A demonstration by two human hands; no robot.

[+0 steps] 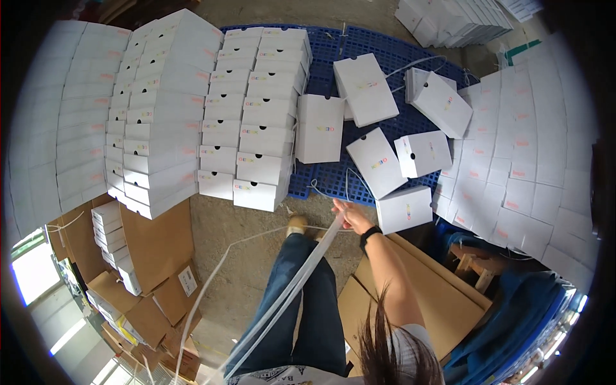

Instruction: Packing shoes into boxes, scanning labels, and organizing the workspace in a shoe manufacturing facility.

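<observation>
My right hand (347, 216), with a black band on its wrist, is closed round a bundle of long whitish plastic strap (323, 247). From the fist the strap slants down across my jeans to the lower left edge. Another loop of pale strap (226, 252) curves over the floor to the left. Just beyond the hand lies the blue slatted pallet (301, 183) with loose white shoe boxes (377, 165) tilted at odd angles on it. One white box (405, 210) is close to the right of my wrist. My left hand is out of the picture.
Tall stacks of white shoe boxes (266, 131) stand left of the loose ones. More white boxes (520, 154) are piled at right. Opened brown cartons (157, 247) are at lower left; a flat brown carton (410, 292) lies beside my right arm, near blue cloth (523, 314).
</observation>
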